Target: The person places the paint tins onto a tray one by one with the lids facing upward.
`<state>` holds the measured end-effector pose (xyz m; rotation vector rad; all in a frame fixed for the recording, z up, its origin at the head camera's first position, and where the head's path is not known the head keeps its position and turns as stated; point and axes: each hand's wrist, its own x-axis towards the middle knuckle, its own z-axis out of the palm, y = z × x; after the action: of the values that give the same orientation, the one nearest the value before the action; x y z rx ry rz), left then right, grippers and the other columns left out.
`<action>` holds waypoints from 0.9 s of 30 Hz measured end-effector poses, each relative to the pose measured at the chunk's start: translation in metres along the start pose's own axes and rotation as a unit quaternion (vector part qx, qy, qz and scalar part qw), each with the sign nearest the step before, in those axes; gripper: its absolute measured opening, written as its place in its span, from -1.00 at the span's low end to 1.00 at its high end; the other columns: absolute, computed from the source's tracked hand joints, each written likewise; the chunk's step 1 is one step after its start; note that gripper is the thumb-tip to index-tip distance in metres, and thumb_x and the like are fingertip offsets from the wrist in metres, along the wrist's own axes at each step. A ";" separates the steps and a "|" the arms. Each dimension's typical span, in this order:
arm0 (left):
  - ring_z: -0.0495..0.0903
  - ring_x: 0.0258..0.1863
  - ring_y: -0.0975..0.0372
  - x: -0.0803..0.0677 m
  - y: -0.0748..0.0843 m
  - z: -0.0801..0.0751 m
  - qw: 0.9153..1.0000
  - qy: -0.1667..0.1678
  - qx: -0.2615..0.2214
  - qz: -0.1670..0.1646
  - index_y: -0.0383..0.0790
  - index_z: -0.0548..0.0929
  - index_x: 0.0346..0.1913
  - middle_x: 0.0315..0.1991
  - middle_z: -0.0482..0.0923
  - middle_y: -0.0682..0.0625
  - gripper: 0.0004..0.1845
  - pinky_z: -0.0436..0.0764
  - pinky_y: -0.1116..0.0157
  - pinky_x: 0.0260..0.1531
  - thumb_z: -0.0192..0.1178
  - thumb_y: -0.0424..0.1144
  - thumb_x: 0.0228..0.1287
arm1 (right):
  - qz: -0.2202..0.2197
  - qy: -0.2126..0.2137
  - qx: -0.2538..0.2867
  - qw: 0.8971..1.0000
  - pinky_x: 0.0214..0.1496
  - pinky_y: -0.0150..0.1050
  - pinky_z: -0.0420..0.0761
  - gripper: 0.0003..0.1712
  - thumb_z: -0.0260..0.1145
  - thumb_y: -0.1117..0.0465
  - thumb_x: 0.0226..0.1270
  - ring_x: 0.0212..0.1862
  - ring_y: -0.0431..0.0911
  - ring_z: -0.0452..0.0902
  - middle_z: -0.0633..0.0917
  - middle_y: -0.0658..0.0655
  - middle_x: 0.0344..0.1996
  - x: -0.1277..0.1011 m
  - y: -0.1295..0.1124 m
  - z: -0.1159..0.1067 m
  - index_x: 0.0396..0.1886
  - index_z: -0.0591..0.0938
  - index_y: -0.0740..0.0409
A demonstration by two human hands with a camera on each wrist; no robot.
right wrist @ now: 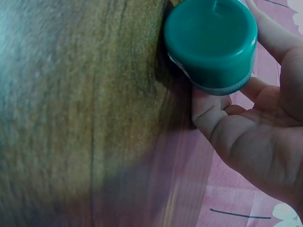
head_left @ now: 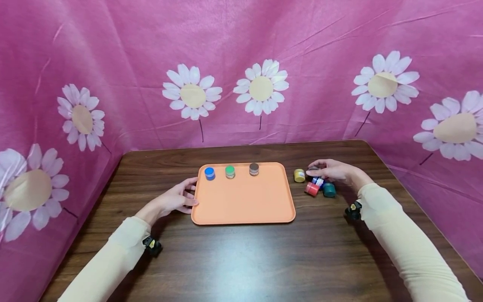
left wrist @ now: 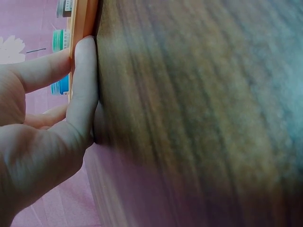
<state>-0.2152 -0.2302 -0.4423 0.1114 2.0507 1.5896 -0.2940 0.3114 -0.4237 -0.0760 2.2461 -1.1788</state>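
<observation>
My left hand point(head_left: 176, 198) rests at the left edge of the orange tray point(head_left: 241, 205), its fingers and thumb touching the rim. Blue point(head_left: 209, 173), green point(head_left: 229, 172) and dark brown point(head_left: 254, 169) paint jars stand along the tray's far side. At the right, my right hand point(head_left: 333, 170) reaches over a cluster of small paint jars, thumb and fingers around a dark jar point(head_left: 312, 170), which they partly hide. Close by lie a yellow jar point(head_left: 299, 175), a red jar point(head_left: 311, 189), a blue jar point(head_left: 318, 181) and a dark green jar point(right wrist: 210, 42).
The brown wooden table point(head_left: 241, 264) holds everything. Behind and beside it hangs a pink cloth point(head_left: 302, 37) printed with white daisies. A small black camera point(head_left: 152, 245) is strapped under the left wrist, another black camera point(head_left: 354, 210) under the right.
</observation>
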 end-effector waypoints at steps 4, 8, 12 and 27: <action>0.46 -0.06 0.06 0.000 0.000 0.000 1.000 -0.002 -0.001 0.003 -0.18 -0.01 0.62 0.32 0.14 -0.30 -0.05 0.74 0.05 -0.21 0.24 -0.58 0.27 | -0.008 0.004 -0.014 1.000 -0.32 -0.30 0.48 -0.21 0.29 -0.15 0.45 -0.32 -0.13 0.43 0.56 0.08 -0.17 0.000 0.000 -0.001 0.40 0.33 0.30; 0.46 -0.07 0.08 0.000 0.001 0.000 1.000 -0.005 -0.003 0.005 -0.21 -0.02 0.62 0.31 0.14 -0.31 -0.05 0.74 0.07 -0.22 0.24 -0.58 0.27 | -0.001 0.009 -0.005 1.000 -0.30 -0.29 0.51 -0.19 0.33 -0.17 0.41 -0.30 -0.11 0.46 0.58 0.08 -0.15 0.001 0.000 0.000 0.39 0.36 0.28; 0.46 -0.06 0.09 -0.001 0.003 0.002 1.000 -0.008 -0.008 0.005 -0.23 -0.04 0.62 0.29 0.13 -0.31 -0.04 0.74 0.08 -0.22 0.25 -0.57 0.27 | 0.008 0.009 -0.002 1.000 -0.29 -0.27 0.52 -0.20 0.34 -0.17 0.40 -0.27 -0.11 0.46 0.58 0.08 -0.15 0.004 0.003 -0.002 0.40 0.37 0.25; 0.46 -0.06 0.09 -0.001 0.001 0.003 1.000 -0.003 -0.004 -0.001 -0.20 -0.01 0.61 0.27 0.16 -0.30 -0.04 0.74 0.08 -0.23 0.26 -0.58 0.25 | 0.024 0.027 -0.011 0.999 0.12 -0.04 0.61 -0.05 0.26 -0.33 0.38 0.23 0.18 0.46 0.41 0.36 0.36 0.002 -0.003 -0.004 0.49 0.31 0.25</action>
<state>-0.2134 -0.2278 -0.4410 0.1113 2.0401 1.5944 -0.2984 0.3115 -0.4212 0.0015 2.2944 -1.1436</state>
